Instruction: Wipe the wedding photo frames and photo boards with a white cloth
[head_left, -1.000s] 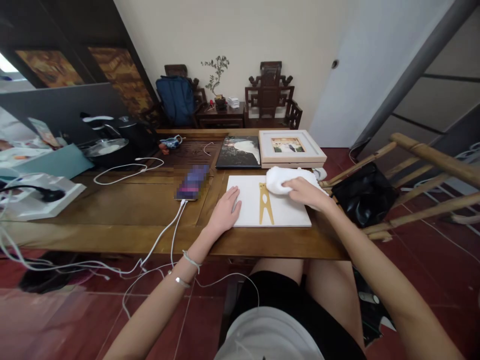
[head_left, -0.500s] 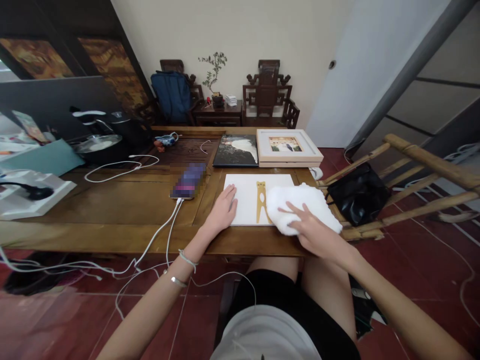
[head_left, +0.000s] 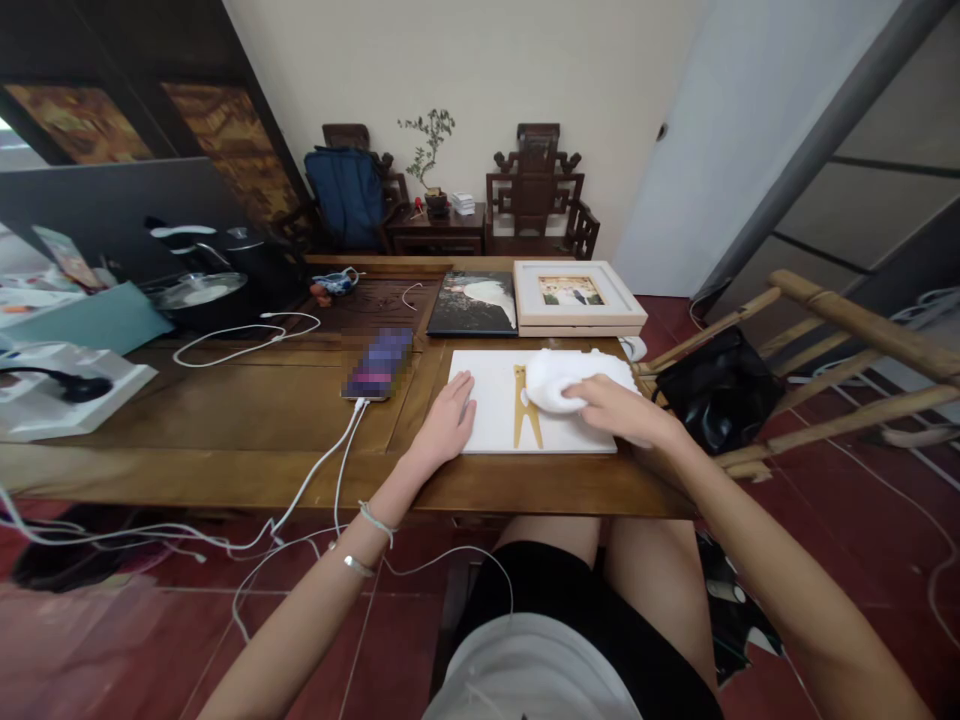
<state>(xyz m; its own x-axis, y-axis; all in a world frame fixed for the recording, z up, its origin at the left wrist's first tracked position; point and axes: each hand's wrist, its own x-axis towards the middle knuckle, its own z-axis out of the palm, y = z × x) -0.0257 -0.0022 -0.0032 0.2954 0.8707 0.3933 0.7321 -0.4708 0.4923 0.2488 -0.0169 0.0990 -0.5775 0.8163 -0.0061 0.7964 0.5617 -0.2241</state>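
Note:
My left hand (head_left: 450, 417) lies flat over the left edge of a white rectangular panel (head_left: 489, 405), fingers stretched out and pointing away from me. A gold-coloured piece (head_left: 520, 405) with two splayed legs sits on the panel's middle. My right hand (head_left: 619, 406) grips a fluffy white cloth (head_left: 553, 384), bunched up on the right half of the panel. The cloth covers the panel's upper right part and touches or overlaps the gold piece's right side.
Behind the panel lie a dark photo panel (head_left: 472, 303) and a white picture frame (head_left: 529, 318). Left of it, a phone (head_left: 379, 365) is plugged into white cables. Further left are a power strip (head_left: 120, 392) and a lidded pot (head_left: 202, 300). A bamboo chair (head_left: 862, 320) stands right.
My right hand has pushed the cloth away from me, up the panel, and bunched it. The panel's lower right part and the gold piece's right leg now show. My left hand stays put.

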